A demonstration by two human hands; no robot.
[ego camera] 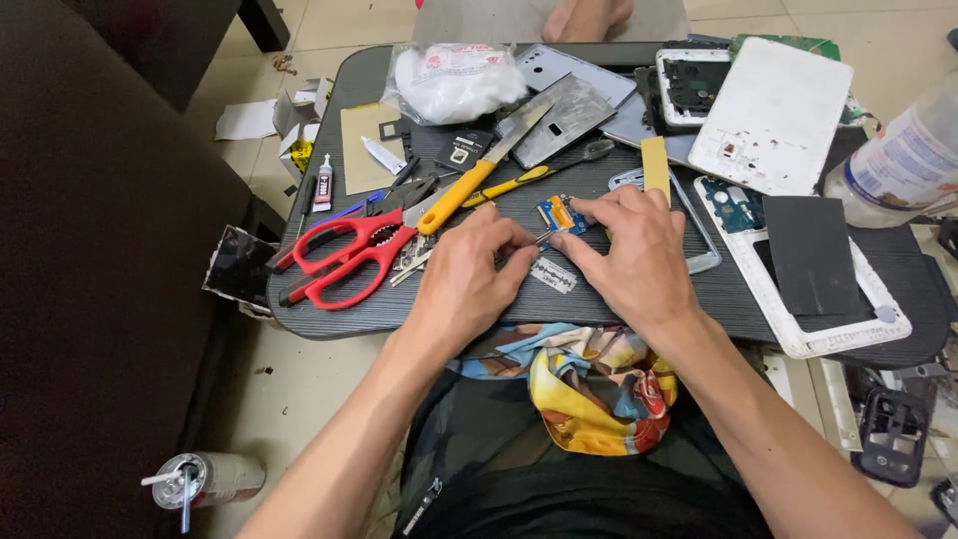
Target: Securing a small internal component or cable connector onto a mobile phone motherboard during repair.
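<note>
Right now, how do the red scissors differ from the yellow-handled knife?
The red scissors have two looped red handles; the yellow-handled knife has one straight yellow handle. The scissors lie left of the left hand; the knife lies farther back, blade pointing away. Both lie flat on the dark table.

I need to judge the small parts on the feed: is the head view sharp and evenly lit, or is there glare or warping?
Head view: light is soft and even, shadows faint; the hands, left and right, and the small board are sharp enough; mild glare on the metal plate; the frame edges bow, wide-angle; the bottle at the right edge looks soft.
</note>
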